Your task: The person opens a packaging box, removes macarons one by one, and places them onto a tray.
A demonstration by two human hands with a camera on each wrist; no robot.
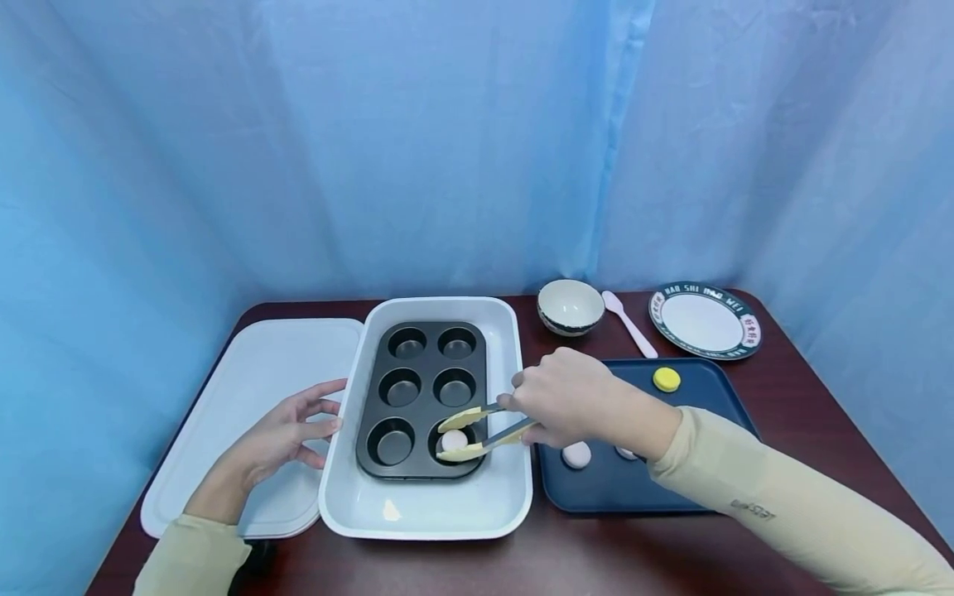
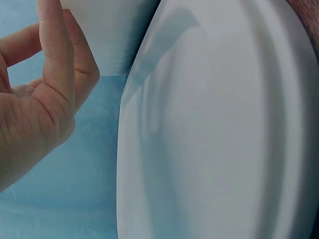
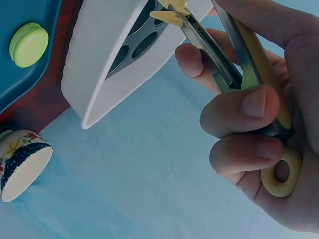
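My right hand [image 1: 562,397] grips a pair of tongs [image 3: 256,64] with yellow tips and metal arms. In the head view the tips lie on either side of a pale macaron [image 1: 454,440], in the near right cup of a dark muffin tin [image 1: 421,414]; whether they pinch it, I cannot tell. That tin sits inside a white basin [image 1: 417,520]. At the basin's left wall is my left hand [image 1: 279,434], fingers loosely bent and spread, the fingertips at or close to the rim. The left wrist view shows this hand [image 2: 45,94] holding nothing.
On the right a blue tray [image 1: 589,492] carries a yellow macaron [image 1: 667,380] and pale ones [image 1: 576,454], partly behind the right arm. Behind stand a bowl [image 1: 570,306], a pink spoon [image 1: 629,324] and a plate [image 1: 704,321]. A white lid-like board [image 1: 291,348] lies left.
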